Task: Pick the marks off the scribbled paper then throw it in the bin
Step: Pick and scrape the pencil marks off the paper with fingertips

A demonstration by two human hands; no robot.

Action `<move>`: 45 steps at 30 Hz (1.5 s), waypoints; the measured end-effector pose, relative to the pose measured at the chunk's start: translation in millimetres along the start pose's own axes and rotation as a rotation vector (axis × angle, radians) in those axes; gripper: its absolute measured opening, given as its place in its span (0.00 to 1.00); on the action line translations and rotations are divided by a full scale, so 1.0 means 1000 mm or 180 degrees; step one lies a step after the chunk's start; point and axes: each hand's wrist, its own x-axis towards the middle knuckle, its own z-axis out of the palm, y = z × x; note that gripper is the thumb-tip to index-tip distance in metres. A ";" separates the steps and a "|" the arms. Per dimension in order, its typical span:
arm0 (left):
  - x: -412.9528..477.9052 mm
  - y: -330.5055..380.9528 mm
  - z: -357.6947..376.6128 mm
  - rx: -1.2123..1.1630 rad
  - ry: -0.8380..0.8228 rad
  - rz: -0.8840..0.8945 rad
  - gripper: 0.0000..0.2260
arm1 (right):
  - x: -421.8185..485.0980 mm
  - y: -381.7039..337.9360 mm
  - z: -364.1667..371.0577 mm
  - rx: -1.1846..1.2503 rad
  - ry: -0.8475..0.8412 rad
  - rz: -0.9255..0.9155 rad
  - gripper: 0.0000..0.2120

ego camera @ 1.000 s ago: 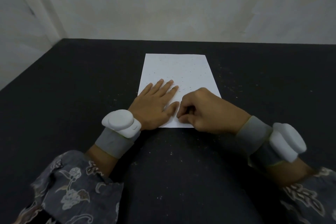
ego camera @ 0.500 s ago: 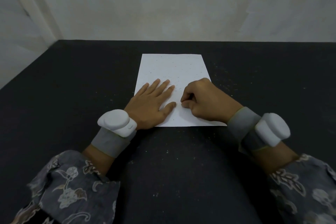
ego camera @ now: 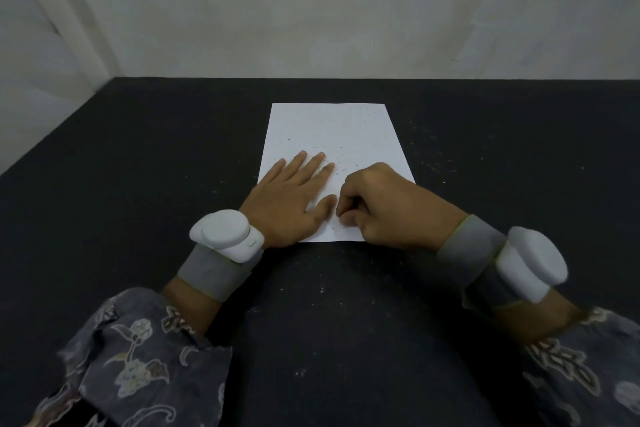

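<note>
A white sheet of paper (ego camera: 332, 149) lies flat on the black desk (ego camera: 138, 184), about midway between its left and right edges and nearer the far edge than the near one, its short near edge facing the person. The left hand (ego camera: 294, 198) rests on the sheet's near left corner with fingers straight and spread, pinning it down. The right hand (ego camera: 384, 208) sits on the near right part of the sheet, fingers curled in with thumb and forefinger drawn together just beside the left thumb; whether anything is pinched between them is too small to tell. Fine dark specks (ego camera: 322, 156) dot the middle of the paper, and pale crumbs (ego camera: 433, 166) lie scattered on the desk to its right. The step in hand looks like the picking of marks, with much of the sheet yet to be worked. The next move likely calls for a fine fingertip pinch while the flat hand stops the sheet sliding. No bin is in view.
</note>
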 end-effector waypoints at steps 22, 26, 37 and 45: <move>0.001 -0.001 0.000 0.0041 -0.0016 -0.0029 0.27 | 0.007 0.007 0.000 0.0031 0.0261 0.0218 0.04; 0.000 0.000 -0.001 0.0007 -0.0019 -0.0032 0.26 | -0.003 0.003 -0.002 0.0559 -0.0128 0.0096 0.03; 0.001 -0.002 0.000 -0.0003 0.0006 -0.0043 0.27 | 0.000 0.012 -0.005 0.0502 0.0027 0.0316 0.04; 0.000 -0.001 -0.001 -0.0022 -0.0020 -0.0050 0.27 | -0.003 0.005 -0.005 0.0449 -0.0094 0.0211 0.04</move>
